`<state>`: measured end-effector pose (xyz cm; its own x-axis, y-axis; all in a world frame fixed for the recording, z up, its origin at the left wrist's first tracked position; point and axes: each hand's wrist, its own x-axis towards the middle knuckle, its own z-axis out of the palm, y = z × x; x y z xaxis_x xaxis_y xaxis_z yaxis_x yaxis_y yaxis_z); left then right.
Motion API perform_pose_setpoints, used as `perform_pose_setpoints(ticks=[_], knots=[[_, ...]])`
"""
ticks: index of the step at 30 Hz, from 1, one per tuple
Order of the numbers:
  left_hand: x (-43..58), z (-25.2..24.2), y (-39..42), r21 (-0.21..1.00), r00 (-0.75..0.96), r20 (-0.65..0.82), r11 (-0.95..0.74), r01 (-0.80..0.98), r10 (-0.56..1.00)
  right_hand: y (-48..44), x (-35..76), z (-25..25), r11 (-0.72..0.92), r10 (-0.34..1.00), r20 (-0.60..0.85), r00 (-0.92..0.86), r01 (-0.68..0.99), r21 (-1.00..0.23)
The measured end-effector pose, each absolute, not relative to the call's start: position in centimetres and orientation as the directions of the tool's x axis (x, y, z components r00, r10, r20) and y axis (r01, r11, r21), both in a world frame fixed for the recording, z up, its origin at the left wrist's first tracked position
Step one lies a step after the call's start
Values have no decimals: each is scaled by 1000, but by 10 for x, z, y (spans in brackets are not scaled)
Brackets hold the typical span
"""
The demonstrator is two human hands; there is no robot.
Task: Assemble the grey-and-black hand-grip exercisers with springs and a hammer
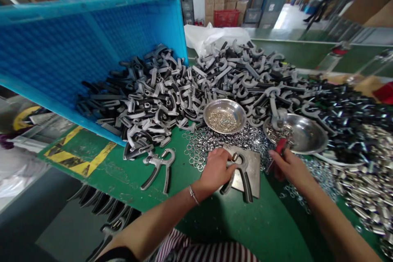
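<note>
My left hand (216,168) is closed on a grey, hook-jawed hand clamp (246,180) with black-lined handles, which lies on a flat metal plate (254,159). A small coil spring (235,156) shows at its jaw, beside my fingertips. My right hand (290,166) grips a red-handled tool (281,146) in front of a steel bowl (310,135) of small metal parts; blur hides the tool's exact kind. To the left, another clamp (159,168) with a spring rests on the green table. Behind my left hand stands a second steel bowl (209,125) holding tiny brass-coloured pieces.
A blue crate (181,28) tipped on its side spills grey clamp parts (153,94) across the table (123,186). Loose metal rings (196,155) surround the bowls. Black parts (346,106) and shiny metal cylinders (362,188) are heaped at right.
</note>
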<state>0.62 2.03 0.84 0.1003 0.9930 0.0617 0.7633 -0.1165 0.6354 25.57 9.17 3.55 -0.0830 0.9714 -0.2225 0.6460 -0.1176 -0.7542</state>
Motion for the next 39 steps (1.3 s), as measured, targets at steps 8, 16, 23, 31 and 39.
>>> perform_pose_setpoints(ticks=[8,16,23,31,39], knots=[[-33,53,98,318,232,214,-292,902,949,134,227,59,583,811,229,-538,775,-245],[-54,57,198,125,249,-49,-241,962,967,226,104,46,691,721,4,-693,718,-82],[-60,46,187,300,227,43,-230,926,973,228,109,27,628,767,36,-640,738,-247],[-51,63,140,602,169,94,-191,775,981,205,129,46,382,896,121,-428,600,-703],[-10,33,35,403,444,120,-452,796,888,71,214,42,-135,957,-154,-247,93,-987]])
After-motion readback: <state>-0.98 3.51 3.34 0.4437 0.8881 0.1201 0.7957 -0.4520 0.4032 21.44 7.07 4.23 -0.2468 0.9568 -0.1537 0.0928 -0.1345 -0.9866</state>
